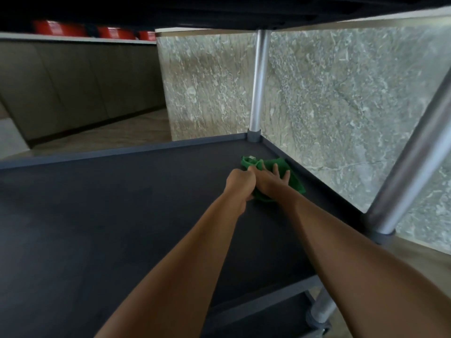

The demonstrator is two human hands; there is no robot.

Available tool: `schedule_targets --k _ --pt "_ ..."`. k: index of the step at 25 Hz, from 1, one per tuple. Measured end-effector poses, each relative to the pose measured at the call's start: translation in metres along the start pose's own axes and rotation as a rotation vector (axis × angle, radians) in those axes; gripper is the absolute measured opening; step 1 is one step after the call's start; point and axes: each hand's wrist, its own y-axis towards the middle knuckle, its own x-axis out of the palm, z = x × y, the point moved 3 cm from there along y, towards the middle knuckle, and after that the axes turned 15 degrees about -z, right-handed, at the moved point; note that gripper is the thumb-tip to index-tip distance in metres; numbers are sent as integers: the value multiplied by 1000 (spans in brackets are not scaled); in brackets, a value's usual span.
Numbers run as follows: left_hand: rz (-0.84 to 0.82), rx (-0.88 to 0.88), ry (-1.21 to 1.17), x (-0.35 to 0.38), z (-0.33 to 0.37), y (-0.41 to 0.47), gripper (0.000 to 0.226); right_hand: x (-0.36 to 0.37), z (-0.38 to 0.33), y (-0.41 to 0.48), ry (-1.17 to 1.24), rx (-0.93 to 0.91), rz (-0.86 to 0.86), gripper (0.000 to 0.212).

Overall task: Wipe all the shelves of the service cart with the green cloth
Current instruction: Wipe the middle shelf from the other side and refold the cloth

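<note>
The green cloth [296, 180] lies bunched on the dark middle shelf [97, 215] of the service cart, close to the far right corner. My right hand [271, 178] presses flat on the cloth with its fingers spread. My left hand [238, 182] is curled right beside it and grips the cloth's near edge. Both forearms reach in from the bottom of the view. Most of the cloth is hidden under my hands.
The upper shelf's dark underside [219, 11] hangs low overhead. Metal posts stand at the far corner [258, 81] and near right corner [412, 154]. A marble-patterned wall [341, 106] runs along the right side. A raised rim [97, 154] edges the shelf.
</note>
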Motion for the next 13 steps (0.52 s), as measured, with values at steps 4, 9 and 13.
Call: schedule_targets --k 4,9,13 --pt "27 -6 -45 -19 -8 -14 29 13 -20 -6 -80 10 -12 56" --pt "11 30 -71 -40 -14 -31 30 27 -40 -12 -116 20 -11 56" --pt "38 24 -86 -62 -17 -48 32 43 -63 -18 -92 21 -27 60"
